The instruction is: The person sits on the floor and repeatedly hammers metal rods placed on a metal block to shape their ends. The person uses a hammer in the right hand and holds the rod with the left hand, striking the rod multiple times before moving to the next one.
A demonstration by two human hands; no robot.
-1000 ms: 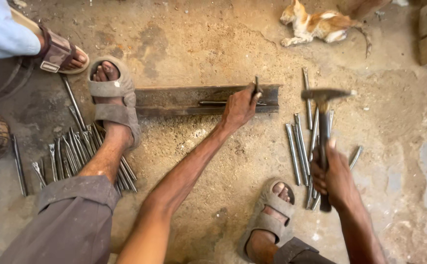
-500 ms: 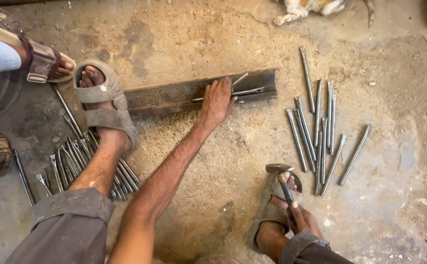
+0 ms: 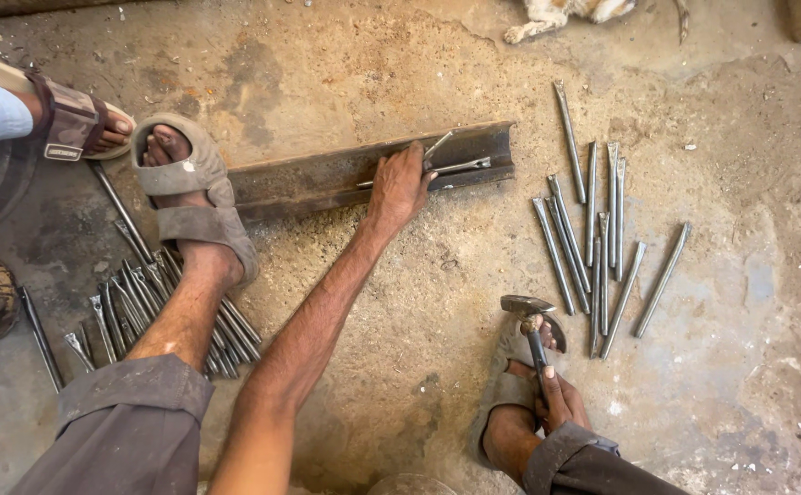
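While left hand pins thin rod | rod grey, seemingly bent

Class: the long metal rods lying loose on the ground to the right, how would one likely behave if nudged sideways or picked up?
The rods look round and slim, so one would probably roll. They seem solid metal: likely stiff and heavy for their size.

A cat lies beyond loose steel rods; another person's sandalled foot nearby.
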